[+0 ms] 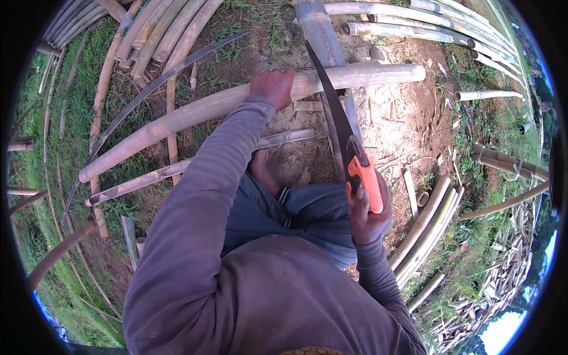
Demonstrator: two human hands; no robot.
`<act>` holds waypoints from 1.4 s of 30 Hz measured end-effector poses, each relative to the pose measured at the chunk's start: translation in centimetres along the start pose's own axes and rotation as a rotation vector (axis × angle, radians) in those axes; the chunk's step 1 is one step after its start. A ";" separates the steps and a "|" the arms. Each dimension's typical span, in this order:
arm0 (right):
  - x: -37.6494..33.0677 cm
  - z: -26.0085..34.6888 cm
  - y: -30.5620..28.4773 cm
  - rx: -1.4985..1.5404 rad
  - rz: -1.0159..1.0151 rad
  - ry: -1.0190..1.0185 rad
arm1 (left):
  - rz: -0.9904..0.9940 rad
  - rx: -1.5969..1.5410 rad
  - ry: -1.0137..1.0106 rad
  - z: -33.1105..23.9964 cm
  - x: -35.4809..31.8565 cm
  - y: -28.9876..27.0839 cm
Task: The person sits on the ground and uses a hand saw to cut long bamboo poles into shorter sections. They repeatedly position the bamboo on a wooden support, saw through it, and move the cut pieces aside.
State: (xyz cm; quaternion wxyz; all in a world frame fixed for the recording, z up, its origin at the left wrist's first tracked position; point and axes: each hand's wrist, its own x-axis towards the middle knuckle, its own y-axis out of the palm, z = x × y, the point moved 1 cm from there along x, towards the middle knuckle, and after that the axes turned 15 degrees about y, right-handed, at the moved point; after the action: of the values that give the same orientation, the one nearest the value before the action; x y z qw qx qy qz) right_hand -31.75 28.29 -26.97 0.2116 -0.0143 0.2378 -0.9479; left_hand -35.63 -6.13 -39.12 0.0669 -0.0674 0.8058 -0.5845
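Observation:
A thick bamboo pole (207, 107) runs across in front of me, from the lower left to the upper right. My left hand (273, 87) is closed over the top of this pole, a little right of its middle. In my right hand (371, 207) is a hand saw (337, 112), gripped by its orange handle. The dark blade points up and away, and passes over the pole to the right of my left hand. Whether the teeth touch the bamboo I cannot tell. Beneath the pole lies a greyish bamboo support (319, 29).
Cut bamboo poles (414, 31) lie at the far right, and more poles (168, 35) at the far left. Several short lengths (429, 228) rest by my right side. A thin split strip (160, 83) curves across the left. Bamboo scraps (503, 284) are heaped at the lower right.

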 end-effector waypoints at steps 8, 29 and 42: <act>9.5 -0.4 6.2 0.231 0.007 0.110 | 0.021 -0.022 0.033 -1.3 1.0 -0.2; 7.1 -1.0 5.7 0.196 -0.031 -0.024 | 0.272 -0.075 0.001 -0.8 2.1 -4.3; 13.7 1.2 8.1 0.210 0.003 0.033 | 0.398 -0.157 0.013 0.3 4.2 -3.4</act>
State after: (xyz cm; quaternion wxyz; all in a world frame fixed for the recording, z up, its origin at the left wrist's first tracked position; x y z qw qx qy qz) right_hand -40.91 15.66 -30.63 0.2096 0.0237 0.1406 -0.9673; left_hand -39.60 -8.26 -36.09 0.1705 0.0918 0.8467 -0.4955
